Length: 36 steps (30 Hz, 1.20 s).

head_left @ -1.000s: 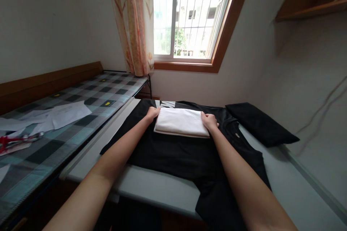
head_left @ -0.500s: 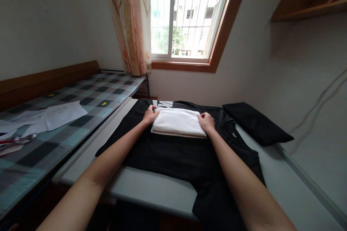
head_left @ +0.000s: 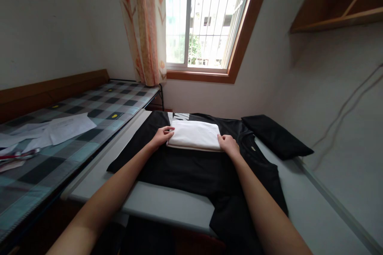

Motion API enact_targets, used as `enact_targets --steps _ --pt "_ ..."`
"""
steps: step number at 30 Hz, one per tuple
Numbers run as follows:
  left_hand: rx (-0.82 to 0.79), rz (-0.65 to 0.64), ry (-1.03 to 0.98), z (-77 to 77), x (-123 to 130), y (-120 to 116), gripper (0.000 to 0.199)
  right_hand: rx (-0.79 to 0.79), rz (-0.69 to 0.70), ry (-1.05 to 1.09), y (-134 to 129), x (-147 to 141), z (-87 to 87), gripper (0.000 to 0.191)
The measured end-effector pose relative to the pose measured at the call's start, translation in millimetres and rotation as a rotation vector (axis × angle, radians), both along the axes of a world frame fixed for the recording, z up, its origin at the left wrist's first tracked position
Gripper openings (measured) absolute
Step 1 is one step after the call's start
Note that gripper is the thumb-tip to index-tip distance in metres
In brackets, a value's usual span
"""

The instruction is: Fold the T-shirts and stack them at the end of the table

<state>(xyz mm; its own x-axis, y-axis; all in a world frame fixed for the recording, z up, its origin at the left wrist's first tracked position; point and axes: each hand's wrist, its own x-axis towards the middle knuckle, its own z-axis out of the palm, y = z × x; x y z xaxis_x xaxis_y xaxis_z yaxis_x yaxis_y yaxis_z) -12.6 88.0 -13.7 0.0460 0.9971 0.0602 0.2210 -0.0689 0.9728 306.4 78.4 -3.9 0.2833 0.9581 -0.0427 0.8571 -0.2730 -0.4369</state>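
A folded white cloth (head_left: 194, 135) lies flat as a neat rectangle on a black T-shirt (head_left: 185, 167). The shirt is spread over the grey table, with white lettering near its far edge and its neckline to the right. My left hand (head_left: 161, 136) pinches the cloth's left edge between thumb and fingers. At the opposite side, my right hand (head_left: 229, 145) grips the lower right edge, its thumb on top and its fingertips partly hidden.
A black folded bundle (head_left: 277, 137) rests at the table's (head_left: 167, 201) far right, against the wall. On the left is a bed with a checkered mattress (head_left: 86, 115) bearing paper sheets (head_left: 70, 127). A wooden shelf (head_left: 338, 24) hangs at upper right.
Both hands have slid a little toward me along the white cloth's side edges. The cloth stays in about the same spot on the shirt; the view has shifted slightly.
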Motion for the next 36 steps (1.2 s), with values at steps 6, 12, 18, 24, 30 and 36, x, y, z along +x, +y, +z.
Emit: enact_targets --steps 6,12,18,24,30,36 --pt "0.111 -0.004 -0.035 2.1 -4 -5 0.045 0.143 -0.021 0.040 -10 0 -3.2 0.039" --pt "0.022 -0.020 0.018 -0.2 -9 -4 0.051 0.137 -0.036 0.049 -13 1 -3.7 0.034" --pt "-0.034 -0.195 0.122 10.4 -15 -10 0.062 0.293 0.044 0.151 -13 2 -6.6 0.032" --pt "0.010 -0.206 0.169 10.9 -21 -6 0.048 0.212 -0.027 0.088 -16 1 1.8 0.034" --pt "-0.046 -0.175 0.190 11.2 -21 -8 0.047 0.014 -0.038 -0.013 -19 -2 4.7 0.034" --pt "-0.051 -0.131 0.223 8.1 -19 -8 0.045 0.072 -0.028 -0.045 -23 -4 3.8 0.032"
